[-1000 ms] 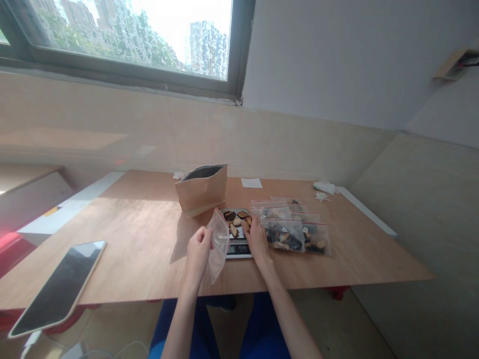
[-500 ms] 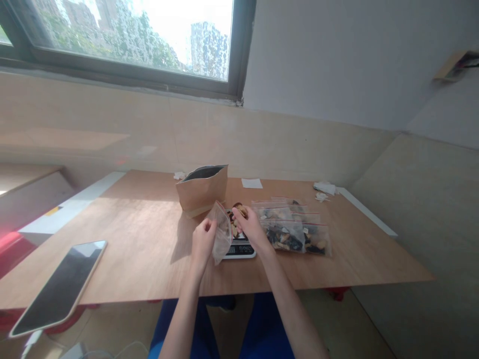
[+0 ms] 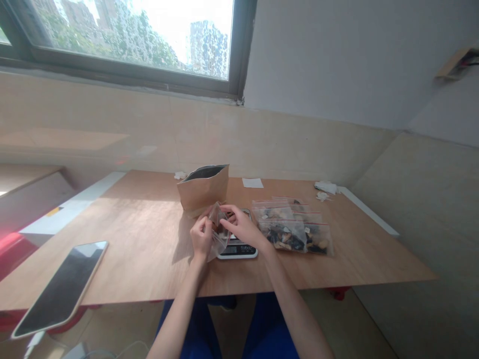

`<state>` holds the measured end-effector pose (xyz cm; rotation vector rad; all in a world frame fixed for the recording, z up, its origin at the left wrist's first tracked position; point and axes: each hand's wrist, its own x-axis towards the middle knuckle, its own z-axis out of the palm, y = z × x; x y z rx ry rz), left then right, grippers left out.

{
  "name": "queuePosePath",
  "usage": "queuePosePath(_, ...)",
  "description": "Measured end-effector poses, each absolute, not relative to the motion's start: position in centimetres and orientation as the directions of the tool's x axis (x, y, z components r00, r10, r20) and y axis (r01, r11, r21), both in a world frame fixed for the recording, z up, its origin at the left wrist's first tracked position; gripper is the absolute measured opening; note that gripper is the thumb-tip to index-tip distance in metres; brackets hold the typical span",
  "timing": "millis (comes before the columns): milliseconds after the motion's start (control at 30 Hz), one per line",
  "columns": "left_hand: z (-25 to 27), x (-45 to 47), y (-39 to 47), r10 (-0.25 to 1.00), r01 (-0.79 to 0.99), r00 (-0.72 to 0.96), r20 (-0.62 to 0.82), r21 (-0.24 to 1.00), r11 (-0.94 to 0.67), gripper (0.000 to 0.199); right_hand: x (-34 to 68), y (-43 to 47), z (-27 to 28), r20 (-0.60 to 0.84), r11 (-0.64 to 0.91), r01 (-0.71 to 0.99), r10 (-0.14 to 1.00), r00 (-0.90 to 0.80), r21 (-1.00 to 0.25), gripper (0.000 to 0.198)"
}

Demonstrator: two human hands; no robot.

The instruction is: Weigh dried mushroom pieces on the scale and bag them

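Observation:
My left hand is closed on the edge of a clear zip bag, holding it upright with its mouth towards the right. My right hand is at the bag's mouth, fingers and thumb apart. Brownish dried slices show dimly through the plastic near its fingertips. Under and beside the bag stands a small white digital scale with a dark display panel. My right hand and the bag cover most of its top, where some brown pieces show.
Behind my left hand a brown paper pouch stands open. Several filled zip bags lie overlapping on the right. A phone on a cable lies at the left front edge. White paper and scraps lie towards the back.
My right hand has moved left from above the scale to the bag's mouth, and its fingers have spread from the dried slices they held. The bag has tilted and shifted slightly.

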<state>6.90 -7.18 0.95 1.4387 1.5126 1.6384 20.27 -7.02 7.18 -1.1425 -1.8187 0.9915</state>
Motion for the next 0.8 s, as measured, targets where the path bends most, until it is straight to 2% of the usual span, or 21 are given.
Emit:
queuePosePath(67,0.2,6.6,-6.8,0.869,0.279,-0.387,0.307,0.938,-0.208,0.029,21.6,-7.7,6.4,0.286,0.356,0.424,0.932,-0.220,-0.833,0.024)
queuePosePath(167,-0.7,6.2,-6.5,0.841,0.232,-0.453,0.295,0.950,-0.208,0.029,23.7,-8.8,4.2,0.334,0.322,0.607,0.937,-0.098,-0.727,0.020)
queuePosePath(267,-1.2,6.1,-6.5,0.821,0.202,-0.486,0.298,0.953,-0.226,0.029,25.1,-9.8,1.8,0.329,0.309,0.716,0.937,-0.117,-0.626,0.021)
queuePosePath(367,-1.3,6.1,-6.7,0.830,0.214,-0.466,0.307,0.949,-0.232,0.027,25.6,-10.3,0.7,0.355,0.327,0.739,0.926,-0.127,-0.589,0.022)
queuePosePath(533,-1.3,6.1,-6.7,0.840,0.225,-0.462,0.285,0.954,-0.200,0.028,25.4,-10.2,2.0,0.338,0.344,0.664,0.930,-0.144,-0.664,0.020)
queuePosePath(700,-1.2,6.3,-7.0,0.775,0.282,-0.514,0.367,0.926,-0.251,0.031,22.1,-9.8,6.1,0.334,0.344,0.463,0.937,-0.105,-0.817,0.022)
queuePosePath(800,-1.2,6.3,-7.2,0.781,0.294,-0.513,0.357,0.928,-0.231,0.029,19.9,-9.1,7.7,0.351,0.390,0.435,0.921,-0.170,-0.812,0.028)
